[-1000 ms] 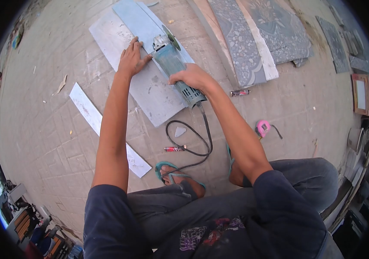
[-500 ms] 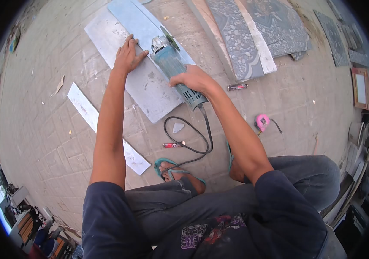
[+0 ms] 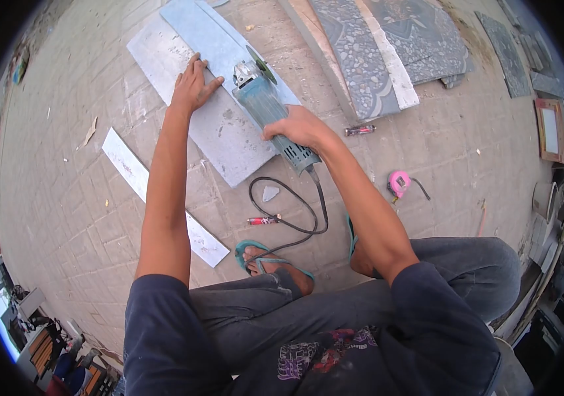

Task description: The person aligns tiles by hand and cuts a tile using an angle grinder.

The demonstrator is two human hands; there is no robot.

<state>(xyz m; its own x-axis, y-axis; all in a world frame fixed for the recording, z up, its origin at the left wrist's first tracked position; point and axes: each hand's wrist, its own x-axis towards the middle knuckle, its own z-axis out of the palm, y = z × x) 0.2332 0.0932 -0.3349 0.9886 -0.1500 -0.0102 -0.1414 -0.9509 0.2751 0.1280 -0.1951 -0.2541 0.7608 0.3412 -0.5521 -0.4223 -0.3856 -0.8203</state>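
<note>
A blue-green angle grinder (image 3: 262, 102) is in my right hand (image 3: 300, 127), whose fingers wrap round the rear of its body. Its thin green disc (image 3: 261, 64) stands on edge over a light-blue tile (image 3: 206, 30). Whether the disc touches the tile, I cannot tell. Under the blue tile lies a larger grey slab (image 3: 232, 148), flat on the ground. My left hand (image 3: 194, 87) rests on the slab beside the blue tile's edge, fingers stretched out and thumb apart, left of the grinder head. A black cord (image 3: 322, 204) loops from the grinder towards my foot.
A narrow white tile strip (image 3: 127, 162) lies left, partly behind my left forearm. Stone-patterned tiles (image 3: 354, 59) are stacked at upper right. A pink tape measure (image 3: 398, 183), a red marker (image 3: 263, 220) and another marker (image 3: 360, 131) lie on the brick paving (image 3: 453, 145).
The grinder and my right hand have shifted slightly back towards me. My left hand stays on the slab. The camera view has moved a little.
</note>
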